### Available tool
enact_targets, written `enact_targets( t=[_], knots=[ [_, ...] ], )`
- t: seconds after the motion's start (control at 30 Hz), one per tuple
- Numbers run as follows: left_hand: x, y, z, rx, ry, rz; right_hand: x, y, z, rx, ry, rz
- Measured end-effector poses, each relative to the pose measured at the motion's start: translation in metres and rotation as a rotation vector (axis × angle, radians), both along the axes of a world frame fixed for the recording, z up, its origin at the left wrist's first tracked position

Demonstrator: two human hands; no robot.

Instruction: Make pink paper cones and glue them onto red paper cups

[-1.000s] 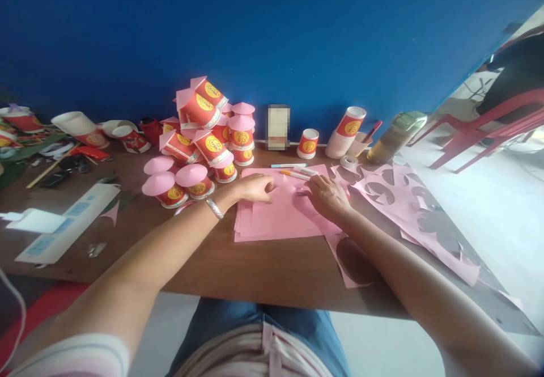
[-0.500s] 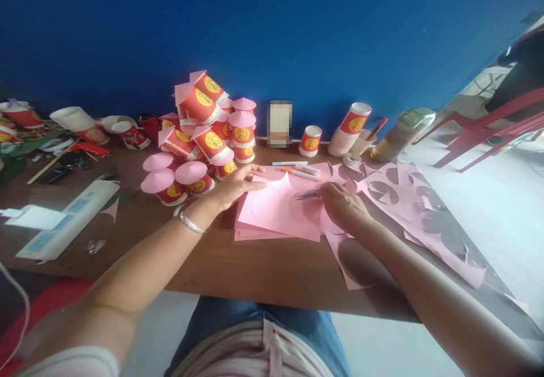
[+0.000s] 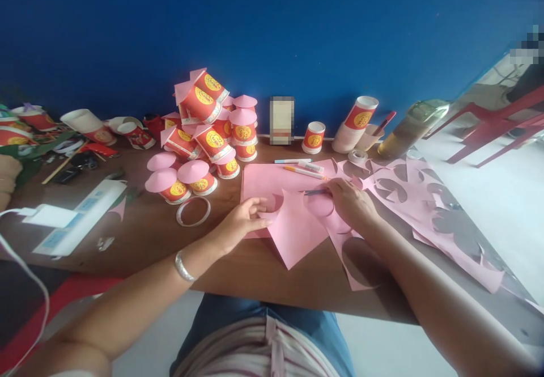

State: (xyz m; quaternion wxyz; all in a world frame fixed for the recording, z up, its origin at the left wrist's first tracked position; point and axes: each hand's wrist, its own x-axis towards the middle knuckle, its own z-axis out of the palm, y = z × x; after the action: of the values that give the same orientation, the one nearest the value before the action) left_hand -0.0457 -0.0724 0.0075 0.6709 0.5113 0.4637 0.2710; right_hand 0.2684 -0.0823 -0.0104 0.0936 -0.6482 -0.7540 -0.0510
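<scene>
Pink sheet has swung toward the brown table edge, blue wall behind.

Pink paper sheet — corner-down on table edge; scissors cutting a circle

Craft workspace: wooden table, decorated paper cups, cut pink paper.

Matt pink paper sheet, smooth brown wooden tabletop, glossy red printed paper cups, a shiny silver metal bangle, and a white plastic power strip.
</scene>
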Motion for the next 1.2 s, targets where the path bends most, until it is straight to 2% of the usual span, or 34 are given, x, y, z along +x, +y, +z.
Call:
enact_targets(
  t=[0.1,0.2,0.37,0.43,0.47,0.53,0.6,0.63,0.8,0.97,1.2],
  knots=[
    [0.005,0.003,0.005,0.106,0.148,-0.081,0.005,0.0,0.003,-0.002,0.063,0.035],
    [0.009,0.012,0.015,0.169,0.148,-0.095,0.009,-0.001,0.005,-0.015,0.054,0.062],
    [0.011,0.036,0.019,0.238,-0.15,0.19,0.011,0.001,0.009,-0.061,0.002,0.069],
    [0.011,0.043,0.016,0.227,-0.194,0.235,0.012,0.002,0.01,-0.075,-0.005,0.064],
    [0.011,0.043,0.014,0.193,-0.191,0.184,0.012,0.002,0.01,-0.084,-0.009,0.06],
    [0.01,0.041,0.011,0.13,-0.106,0.005,0.012,0.002,0.011,-0.101,-0.029,0.059],
    [0.009,0.036,0.01,0.151,0.026,-0.107,0.012,0.001,0.011,-0.111,-0.056,0.069],
    [0.009,0.035,0.01,0.19,0.086,-0.122,0.012,0.001,0.011,-0.11,-0.065,0.072],
    [0.01,0.036,0.009,0.31,0.204,-0.119,0.017,-0.002,0.011,-0.098,-0.063,0.07],
    [0.011,0.038,0.002,0.322,0.183,-0.046,0.02,-0.008,0.019,-0.16,-0.114,0.006],
    [0.008,0.034,0.0,0.332,0.145,-0.035,0.018,-0.01,0.032,-0.188,-0.278,-0.05]
  ],
)
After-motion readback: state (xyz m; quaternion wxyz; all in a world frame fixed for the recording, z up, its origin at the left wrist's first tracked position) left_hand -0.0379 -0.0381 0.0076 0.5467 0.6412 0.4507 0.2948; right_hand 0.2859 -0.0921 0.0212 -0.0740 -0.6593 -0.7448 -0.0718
